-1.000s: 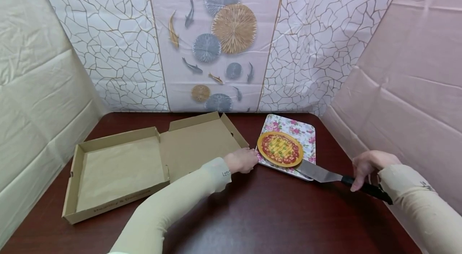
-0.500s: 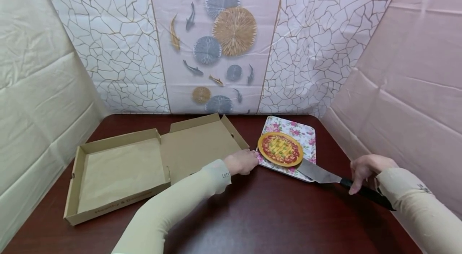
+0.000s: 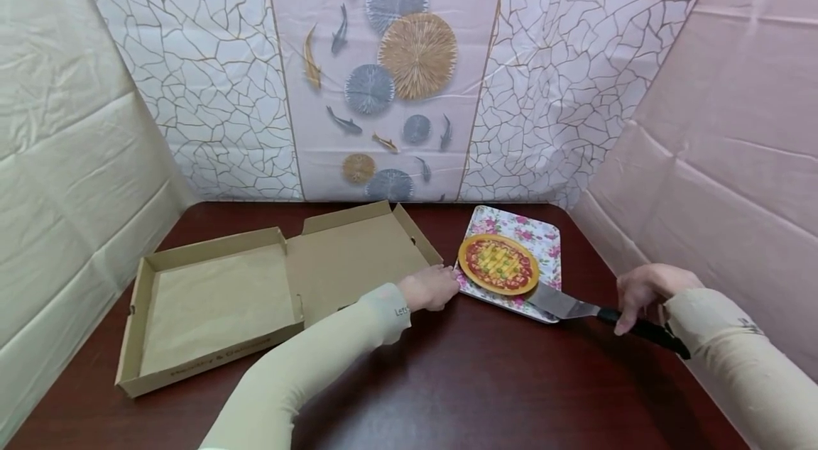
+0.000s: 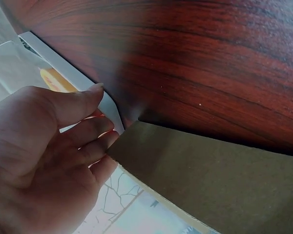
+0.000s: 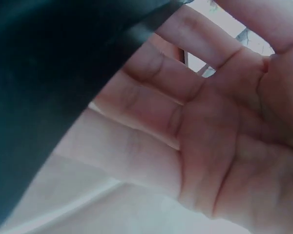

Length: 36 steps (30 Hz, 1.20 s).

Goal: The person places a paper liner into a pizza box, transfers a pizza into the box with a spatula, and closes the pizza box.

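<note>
A round pizza (image 3: 498, 264) with an orange crust lies on a white flowered tray (image 3: 543, 240) at the right of the table. My left hand (image 3: 429, 287) pinches the tray's near left corner; in the left wrist view its thumb (image 4: 83, 103) lies along the rim, with the fingers curled on the other side. My right hand (image 3: 658, 294) grips the black handle of a metal spatula (image 3: 562, 304). The spatula's blade reaches over the tray to the pizza's near right edge, its tip hidden there. In the right wrist view the dark handle (image 5: 53, 73) crosses the curled fingers.
An opened cardboard pizza box (image 3: 217, 308), lined with brown paper, stands at the left. Its lid (image 3: 351, 258) lies flat toward the tray, with the lid's corner close beside my left hand. Fabric walls enclose the dark red table (image 3: 486, 386) at the back and sides.
My right hand has moved the spatula slightly left and forward toward the pizza in the last half second. The left hand, tray and pizza stay practically in place.
</note>
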Motion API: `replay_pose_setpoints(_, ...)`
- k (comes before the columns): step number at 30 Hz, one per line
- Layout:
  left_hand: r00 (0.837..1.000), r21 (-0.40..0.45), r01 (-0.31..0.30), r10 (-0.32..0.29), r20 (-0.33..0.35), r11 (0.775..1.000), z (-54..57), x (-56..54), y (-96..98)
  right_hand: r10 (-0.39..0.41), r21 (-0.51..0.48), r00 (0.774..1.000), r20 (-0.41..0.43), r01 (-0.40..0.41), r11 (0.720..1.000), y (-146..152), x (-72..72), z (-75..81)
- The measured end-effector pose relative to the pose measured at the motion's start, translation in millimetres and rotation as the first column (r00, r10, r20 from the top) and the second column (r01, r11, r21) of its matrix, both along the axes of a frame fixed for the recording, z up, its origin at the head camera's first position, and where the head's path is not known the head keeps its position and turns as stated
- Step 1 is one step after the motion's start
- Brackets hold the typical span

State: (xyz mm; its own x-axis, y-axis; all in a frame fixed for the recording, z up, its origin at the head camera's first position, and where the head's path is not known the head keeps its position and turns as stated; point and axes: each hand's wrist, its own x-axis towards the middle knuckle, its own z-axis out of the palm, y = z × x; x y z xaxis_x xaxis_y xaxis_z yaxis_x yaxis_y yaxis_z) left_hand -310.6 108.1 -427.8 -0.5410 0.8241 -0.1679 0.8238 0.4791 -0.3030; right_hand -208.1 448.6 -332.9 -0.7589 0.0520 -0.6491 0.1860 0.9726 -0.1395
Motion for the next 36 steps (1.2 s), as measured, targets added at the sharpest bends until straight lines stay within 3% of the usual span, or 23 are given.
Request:
replay_pose_setpoints(7,1.0,0.01,-0.01,0.01,0.006,1.0,0.3,-0.3,-1.8,-0.048,-0.092,0.998,0.029,0.05,0.995,-7,-6.4,-10.9)
replay_pose_setpoints(13,0.999,-0.01,-0.033,0.033,0.011,0.999,2.5,-0.3,0.0,-0.004,-0.07,1.0,0.016,0.005,0.998,-12,-10.7,-9.3)
replay_pose_setpoints(17,0.999,-0.023,-0.048,0.049,0.023,0.999,-3.0,-4.1,3.8,-0.011,-0.063,1.0,-0.002,0.011,0.998,-16,-12.8,-10.2)
replay_pose_setpoints(18,0.999,-0.006,-0.039,0.039,0.019,0.999,-12.2,-10.2,6.0,-0.019,-0.076,1.0,-0.003,0.018,0.997,-17,-13.3,-11.1)
replay_pose_setpoints(22,0.999,-0.011,-0.045,0.045,0.023,0.999,-16.3,-11.4,7.2,-0.076,-0.15,0.997,0.01,0.077,0.986,-19,-15.7,-16.8)
replay_pose_setpoints(29,0.999,-0.014,-0.046,0.046,0.025,0.999,-2.3,0.7,-0.4,-0.116,-0.169,0.992,0.041,0.121,0.978,-24,-18.7,-24.5)
replay_pose_setpoints(36,0.999,-0.005,-0.038,0.039,0.017,0.999,-1.4,0.7,-1.8,-0.117,-0.178,0.992,0.045,0.123,0.976,-33,-20.5,-21.3)
